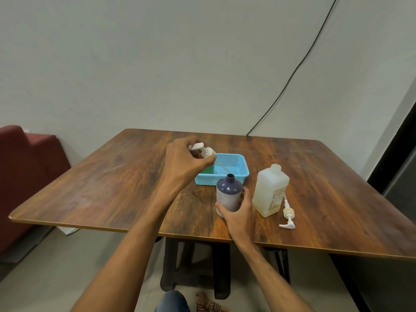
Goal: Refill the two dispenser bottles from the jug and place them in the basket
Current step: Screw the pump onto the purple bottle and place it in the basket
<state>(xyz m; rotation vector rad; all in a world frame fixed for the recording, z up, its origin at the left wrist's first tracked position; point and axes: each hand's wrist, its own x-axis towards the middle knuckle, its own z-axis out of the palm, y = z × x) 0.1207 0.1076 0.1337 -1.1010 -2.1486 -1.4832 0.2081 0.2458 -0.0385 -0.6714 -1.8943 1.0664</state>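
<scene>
Gripping the uncapped purple dispenser bottle (228, 195), the right hand (242, 216) is holding it upright just in front of the blue basket (205, 180). The left hand (182, 164) is pinching a white pump head (200, 146) above the basket's left rim. The translucent jug (270, 190) and a second pump (288, 212) are sitting to the basket's near right.

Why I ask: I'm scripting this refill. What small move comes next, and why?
Probably lay the pump on the table: the left hand holds it lifted clear, the right hand grips the open-necked bottle, and the jug stands beside it. Pouring needs a free hand. The bottle's fill level is hidden.
</scene>
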